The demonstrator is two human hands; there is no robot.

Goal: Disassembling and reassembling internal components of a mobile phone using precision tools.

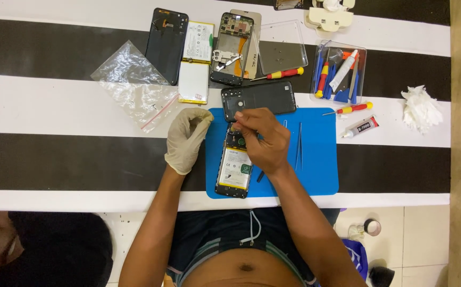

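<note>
An opened phone [234, 171] with its battery showing lies on a blue mat [315, 165]. My right hand [262, 139], bare, rests over the phone's upper end with fingertips pinched together there; whatever is between them is too small to make out. My left hand [187, 139] wears a pale glove and sits at the mat's left edge, fingers curled, beside the phone. A dark back cover [258, 99] lies just above the mat's top edge.
Tweezers [298, 146] lie on the mat to the right. Behind are another dismantled phone [232, 49], a dark cover [166, 43], two batteries [194, 62], plastic bags [134, 85], screwdrivers [286, 73], a tool tray [339, 72], a glue tube [360, 127] and tissue [420, 109].
</note>
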